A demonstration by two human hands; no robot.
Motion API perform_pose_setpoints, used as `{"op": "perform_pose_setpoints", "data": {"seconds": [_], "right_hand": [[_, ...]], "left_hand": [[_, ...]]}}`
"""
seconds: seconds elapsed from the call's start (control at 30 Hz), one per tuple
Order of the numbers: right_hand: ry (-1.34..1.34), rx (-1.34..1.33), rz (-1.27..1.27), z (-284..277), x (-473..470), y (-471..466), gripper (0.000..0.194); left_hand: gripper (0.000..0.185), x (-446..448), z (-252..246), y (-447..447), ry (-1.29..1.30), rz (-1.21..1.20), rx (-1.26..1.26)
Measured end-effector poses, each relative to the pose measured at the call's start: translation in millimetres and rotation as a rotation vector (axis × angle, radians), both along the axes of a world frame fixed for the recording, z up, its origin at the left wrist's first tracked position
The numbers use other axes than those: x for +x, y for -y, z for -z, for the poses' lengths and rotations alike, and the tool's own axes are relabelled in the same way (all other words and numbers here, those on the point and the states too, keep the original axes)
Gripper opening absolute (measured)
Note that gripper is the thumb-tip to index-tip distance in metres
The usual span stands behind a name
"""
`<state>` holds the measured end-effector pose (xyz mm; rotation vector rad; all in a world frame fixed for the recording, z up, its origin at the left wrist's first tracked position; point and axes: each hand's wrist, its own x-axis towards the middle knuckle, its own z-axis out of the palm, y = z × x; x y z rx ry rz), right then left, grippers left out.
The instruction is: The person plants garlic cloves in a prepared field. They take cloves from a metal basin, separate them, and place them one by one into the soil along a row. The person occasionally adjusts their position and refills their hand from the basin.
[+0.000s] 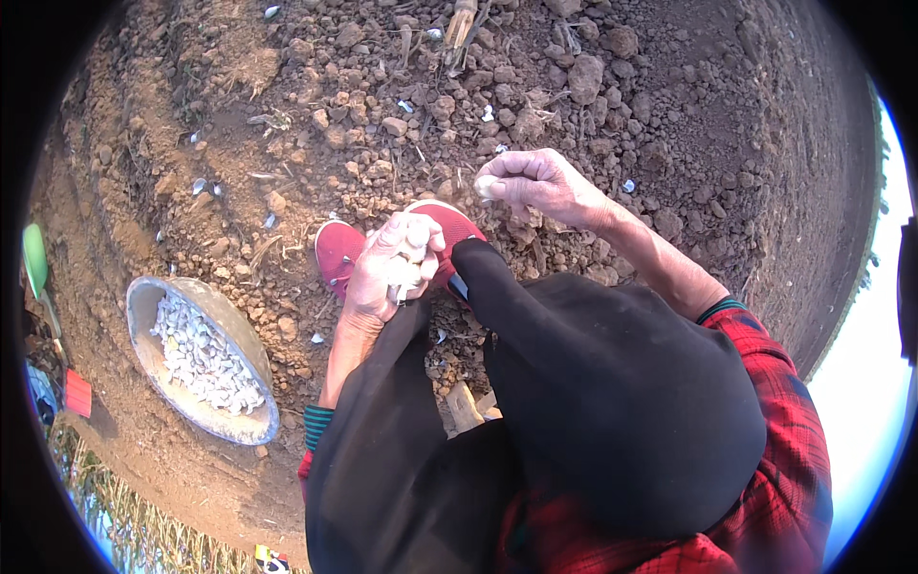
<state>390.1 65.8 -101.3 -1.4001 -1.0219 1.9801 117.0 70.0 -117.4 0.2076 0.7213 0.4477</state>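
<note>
My left hand (371, 281) is closed around several pale garlic cloves (406, 273), cupped against its palm in front of the knee. To its right and farther out, my right hand (551, 188) pinches a single whitish clove (485, 186) between thumb and fingers, just above the soil. Loose cloves lie scattered on the brown, cloddy ground, among them one clove (199, 186) at the left and another clove (488, 113) beyond my right hand. A wide basin (247, 333) on the left holds a heap of white cloves (204, 355).
Red shoes (445, 222) stand on the soil below my hands. Pieces of wood (463, 407) show between my legs. Dry plant stubble (460, 29) sticks up ahead. A green scoop-like object (34, 260) and a red object (77, 393) are at the far left, with dry stalks (158, 527) behind.
</note>
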Motion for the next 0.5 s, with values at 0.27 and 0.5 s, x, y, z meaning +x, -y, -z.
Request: {"op": "perform_pose_setpoints", "data": {"seconds": [0.27, 0.5], "right_hand": [[1.096, -0.01, 0.242, 38.4, 164.9, 64.0, 0.028], [1.462, 0.342, -0.039, 80.2, 194.7, 39.0, 0.021]], "left_hand": [[0.03, 0.5, 6.3, 0.2, -0.004, -0.06, -0.064], [0.029, 0.9, 8.2, 0.2, -0.062, -0.056, -0.06]]}}
